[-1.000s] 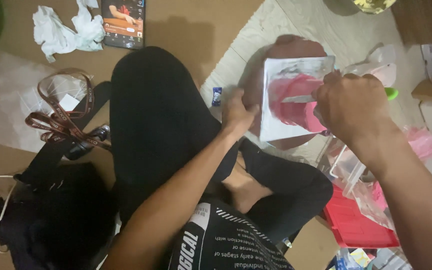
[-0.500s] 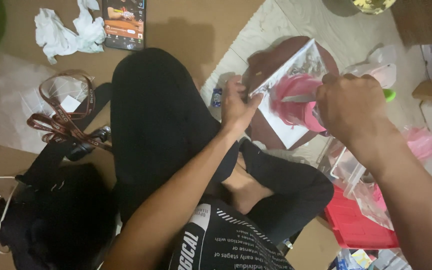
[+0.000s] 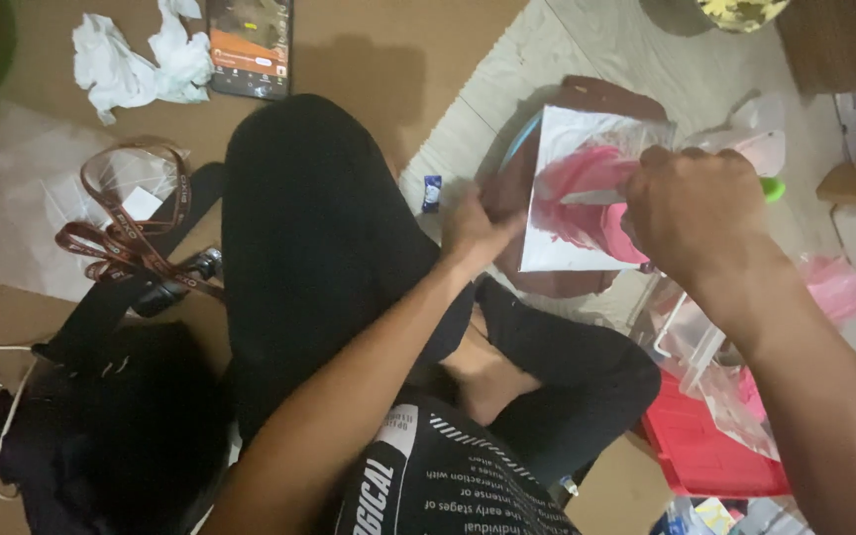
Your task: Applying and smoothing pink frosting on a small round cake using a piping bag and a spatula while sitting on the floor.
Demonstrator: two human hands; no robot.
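Far left of the frame, nothing is in play: a crumpled white cloth (image 3: 136, 61) and a phone (image 3: 250, 42) lie at the upper left on the brown floor, a reddish-brown lanyard (image 3: 121, 233) rests on a clear plastic sheet (image 3: 14, 223) below them, all set aside out of reach. Across the black-trousered knee to the centre, the left hand (image 3: 476, 230) sits curled closed, thumb and fingers pinching the left edge of the clear bag (image 3: 587, 198), seemingly to keep it taut. The bag, upper right of centre over a dark round tray (image 3: 587, 94), holds something pink (image 3: 587, 193). The right hand (image 3: 697, 213) is clenched on the bag's right side, steadying it from the top corner. At lower right, loose plastic bags (image 3: 715, 367) spill over a red box (image 3: 700, 456). Against half a second ago, the bag has swung from tilted on a diagonal to nearly square, and the left hand has dropped lower.
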